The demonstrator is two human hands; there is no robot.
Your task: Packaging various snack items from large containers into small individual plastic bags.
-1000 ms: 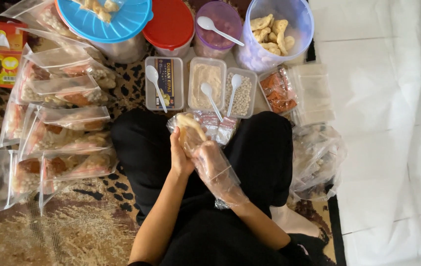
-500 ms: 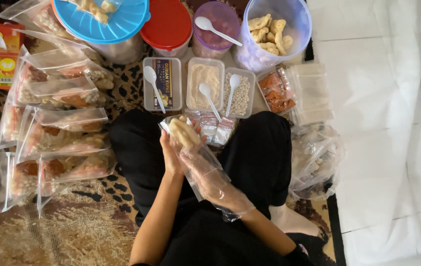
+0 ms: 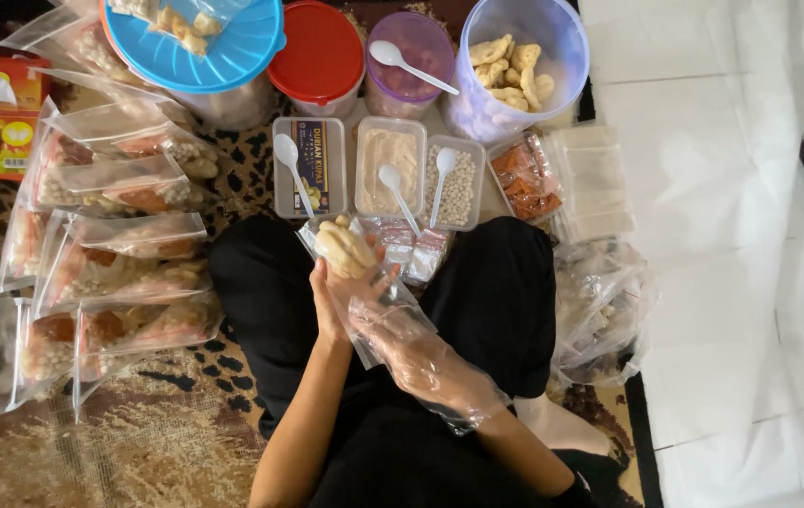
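Hands: left (image 3: 329, 299) and gloved right (image 3: 411, 346) clasp one pouch (image 3: 350, 254); four spoons (image 3: 295, 162).

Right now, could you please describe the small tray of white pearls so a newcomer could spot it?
Start at the big clear tub of crackers at the top. Below it runs a row of three small rectangular trays; the pearl tray is the rightmost, filled with tiny white balls under a white spoon, unlike the beige powder tray beside it.

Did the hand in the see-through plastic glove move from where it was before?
Yes. The right hand in the clear plastic glove slid back toward the person's body, away from the row of small rectangular clear tubs, out of the clear bag.
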